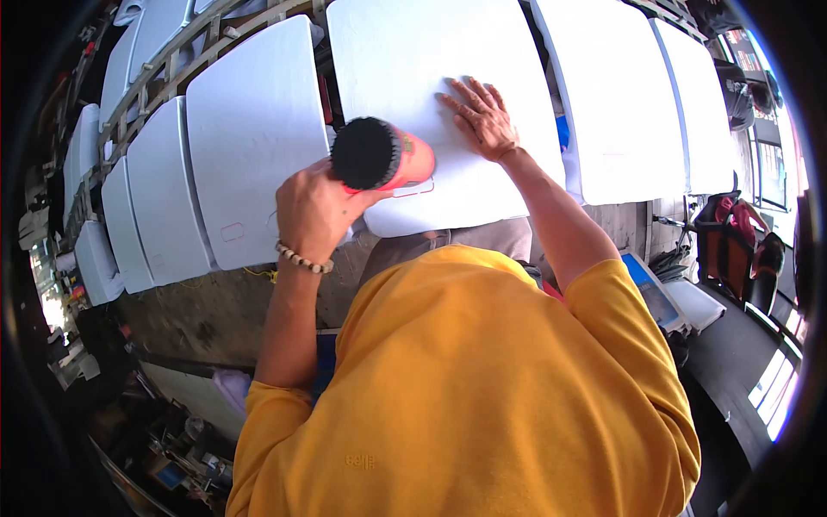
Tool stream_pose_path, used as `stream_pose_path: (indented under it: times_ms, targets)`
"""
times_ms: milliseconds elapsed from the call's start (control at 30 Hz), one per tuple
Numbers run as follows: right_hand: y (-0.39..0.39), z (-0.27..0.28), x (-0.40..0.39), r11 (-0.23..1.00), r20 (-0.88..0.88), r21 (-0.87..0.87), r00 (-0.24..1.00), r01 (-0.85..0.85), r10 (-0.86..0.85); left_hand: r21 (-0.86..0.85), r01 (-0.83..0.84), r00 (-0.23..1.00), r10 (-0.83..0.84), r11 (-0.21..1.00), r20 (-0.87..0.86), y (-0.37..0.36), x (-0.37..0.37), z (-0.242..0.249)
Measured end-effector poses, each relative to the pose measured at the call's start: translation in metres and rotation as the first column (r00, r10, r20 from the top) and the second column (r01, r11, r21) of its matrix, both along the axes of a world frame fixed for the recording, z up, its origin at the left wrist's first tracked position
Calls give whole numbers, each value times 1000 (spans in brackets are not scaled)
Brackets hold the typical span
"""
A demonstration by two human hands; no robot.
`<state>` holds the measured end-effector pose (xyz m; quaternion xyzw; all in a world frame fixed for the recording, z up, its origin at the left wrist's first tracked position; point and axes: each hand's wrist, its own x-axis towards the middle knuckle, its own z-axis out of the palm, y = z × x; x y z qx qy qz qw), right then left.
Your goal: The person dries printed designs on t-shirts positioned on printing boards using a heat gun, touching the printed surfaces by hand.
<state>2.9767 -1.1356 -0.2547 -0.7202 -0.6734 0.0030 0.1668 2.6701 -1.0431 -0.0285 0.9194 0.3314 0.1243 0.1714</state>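
Observation:
In my left hand (pixel 314 211) is a red heat gun (pixel 415 161) with a black ribbed round end facing up toward me. My fingers wrap around its near side, and its grip is hidden by my hand. The heat gun is over the near part of a white cloth-covered board (pixel 413 52), close to a red rectangular outline (pixel 415 191). My right hand (pixel 484 116) lies on the same board with its fingers spread, holding nothing. A beaded bracelet (pixel 303 258) circles my left wrist.
More white cloth-covered boards stand left (pixel 254 129) and right (pixel 612 95) in a row, with narrow gaps between. Behind them runs a frame rail (pixel 207 56). A blue-and-white tray-like object (pixel 655 293) sits at my right, beside a chair (pixel 728 250).

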Motion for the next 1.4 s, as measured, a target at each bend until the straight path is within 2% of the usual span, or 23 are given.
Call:
stream_pose_path:
  times_ms: [100, 133, 233, 267, 333, 367, 467, 500, 600, 667, 733, 767, 867, 967, 1100, 1200, 1267, 1333, 1367, 1400]
  targets:
    - [3, -8, 2, 997, -54, 75, 998, -25, 29, 0, -53, 998, 53, 999, -45, -4, -13, 9]
    - [2, -12, 4, 991, -93, 130, 994, -45, 58, -11, -63, 997, 62, 998, -44, -11, -14, 16]
    - [1, -23, 14, 986, -246, 140, 961, -91, 123, -51, -110, 994, 110, 993, -14, -40, -18, 35]
    - [-1, -17, 27, 982, -324, 114, 928, -153, 182, -68, -120, 993, 119, 990, -16, -50, -18, 39]
    - [-16, 18, 62, 973, -558, -92, 820, -214, 128, -196, -171, 983, 182, 965, 36, -84, -1, 49]
    - [-32, 33, 86, 986, -542, -32, 831, -166, 122, -314, -250, 965, 261, 916, -5, -100, 7, 47]
    - [-82, 24, 196, 979, -469, 151, 862, -135, 191, -400, -219, 957, 276, 890, 90, -158, 68, 32]
    - [-101, 14, 235, 986, -395, 140, 908, -93, 142, -354, -170, 959, 237, 920, 157, -176, 101, 25]
    - [-157, -6, 339, 987, -202, 162, 979, 17, 16, -301, -91, 993, 108, 949, 42, -211, 198, 21]
    - [-188, -16, 390, 980, -111, 195, 993, -23, 46, -170, 0, 998, 9, 985, 55, -223, 262, 17]
    - [-212, 2, 406, 997, -47, 72, 999, 18, -14, -87, -53, 996, 59, 995, 72, -233, 311, 8]
    - [-221, -7, 412, 999, -11, 39, 1000, 19, -18, -83, -47, 998, 50, 995, 41, -233, 329, 2]
    - [-224, -4, 408, 997, 3, 25, 997, 72, -72, -96, -15, 998, 9, 995, -65, -234, 380, 10]
    - [-224, -12, 410, 997, 2, 24, 997, 79, -79, -32, -36, 989, 31, 999, -146, -237, 403, 4]
    - [-224, -12, 414, 996, -3, 42, 997, 82, -82, -71, 51, 996, -56, 996, -68, -237, 420, 8]
    - [-225, -16, 411, 994, -18, 66, 996, 87, -86, -40, -24, 995, 20, 999, -97, -237, 421, 4]
    - [-224, -17, 412, 993, -18, 76, 996, 91, -90, -110, -84, 996, 87, 990, 22, -236, 422, 8]
    - [-225, -17, 411, 989, -52, 115, 994, 98, -92, -264, -189, 966, 228, 946, 122, -229, 416, 8]
    - [-225, -17, 410, 986, -70, 136, 994, 98, -89, -382, -192, 957, 259, 904, 131, -223, 406, 10]
    - [-225, -18, 410, 986, -140, 131, 986, 106, -88, -422, -210, 956, 275, 882, 98, -222, 406, 21]
